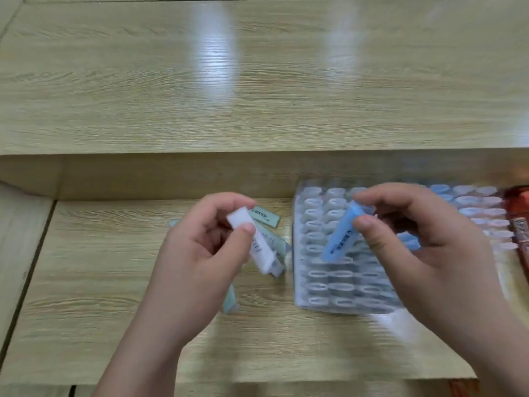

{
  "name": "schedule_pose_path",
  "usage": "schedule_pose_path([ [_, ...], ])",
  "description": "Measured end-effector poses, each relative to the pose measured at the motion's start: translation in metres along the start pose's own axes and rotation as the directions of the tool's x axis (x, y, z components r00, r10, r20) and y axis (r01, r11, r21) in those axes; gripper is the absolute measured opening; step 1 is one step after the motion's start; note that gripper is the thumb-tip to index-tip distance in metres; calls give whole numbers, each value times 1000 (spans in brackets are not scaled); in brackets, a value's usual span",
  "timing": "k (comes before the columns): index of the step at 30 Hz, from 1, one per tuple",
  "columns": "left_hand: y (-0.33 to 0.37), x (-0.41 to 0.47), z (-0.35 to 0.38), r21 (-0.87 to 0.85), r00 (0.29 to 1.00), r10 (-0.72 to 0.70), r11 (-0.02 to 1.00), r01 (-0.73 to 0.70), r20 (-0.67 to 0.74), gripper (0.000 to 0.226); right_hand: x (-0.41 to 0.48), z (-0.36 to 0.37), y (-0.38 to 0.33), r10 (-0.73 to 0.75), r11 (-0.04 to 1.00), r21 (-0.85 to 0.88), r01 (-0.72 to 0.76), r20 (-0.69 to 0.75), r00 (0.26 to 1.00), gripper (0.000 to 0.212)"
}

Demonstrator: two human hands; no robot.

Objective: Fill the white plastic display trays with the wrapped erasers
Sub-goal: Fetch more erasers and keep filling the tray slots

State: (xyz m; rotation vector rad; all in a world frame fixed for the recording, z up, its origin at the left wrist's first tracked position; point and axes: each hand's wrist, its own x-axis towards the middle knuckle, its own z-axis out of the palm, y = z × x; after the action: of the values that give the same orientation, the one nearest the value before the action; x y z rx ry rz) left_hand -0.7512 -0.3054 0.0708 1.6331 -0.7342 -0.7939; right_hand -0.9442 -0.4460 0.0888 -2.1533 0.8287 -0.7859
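Observation:
My left hand (200,242) pinches a white wrapped eraser (257,247) between thumb and fingers, held above the table left of the tray. My right hand (423,242) pinches a blue wrapped eraser (342,233) by its upper end, tilted over the white plastic display tray (315,270). The tray's slots near me look empty; blue erasers (409,242) show partly behind my right hand. Pale green wrapped erasers (264,217) lie loose on the table under and beyond my left hand. The picture is blurred.
A raised wooden shelf (257,81) runs across the back, its front wall just behind the tray. A second tray section (481,213) with pale pieces sits at the right, beside a red-brown package (521,224) at the right edge.

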Motion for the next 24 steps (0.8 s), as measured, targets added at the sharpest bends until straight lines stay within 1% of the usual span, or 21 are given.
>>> schedule_pose_path([
  [3,8,-3,25,-190,999,-6,982,14,41,9,-10,-43,19,17,999,-35,-21,-98,995,19],
  [4,9,-5,35,-229,998,-18,973,31,55,12,-15,-58,27,40,998,-38,-46,-135,990,20],
  [6,10,-8,55,-243,996,-50,968,68,77,18,-26,-85,44,86,994,-52,-97,-181,980,19],
  [9,9,-10,88,-257,990,-92,959,116,106,14,-45,-104,62,116,985,-104,-137,-187,975,17],
  [11,9,-11,105,-233,990,-100,965,120,96,17,-54,-105,69,119,981,-134,-141,-159,980,16],
  [13,12,-12,113,-196,995,-58,978,73,81,18,-59,-104,74,101,976,-181,-123,-125,987,16],
  [16,17,-14,118,-136,994,28,991,-13,106,33,-62,-109,85,103,971,-197,-131,-147,984,16],
  [19,17,-16,131,-56,989,49,998,-42,142,43,-64,-115,97,92,962,-245,-124,-139,986,18],
  [22,18,-19,145,8,989,54,998,-55,139,34,-66,-109,108,59,962,-261,-75,-70,996,16],
  [24,19,-22,153,13,992,59,998,-61,113,26,-68,-102,115,23,962,-270,-33,-43,999,15],
])
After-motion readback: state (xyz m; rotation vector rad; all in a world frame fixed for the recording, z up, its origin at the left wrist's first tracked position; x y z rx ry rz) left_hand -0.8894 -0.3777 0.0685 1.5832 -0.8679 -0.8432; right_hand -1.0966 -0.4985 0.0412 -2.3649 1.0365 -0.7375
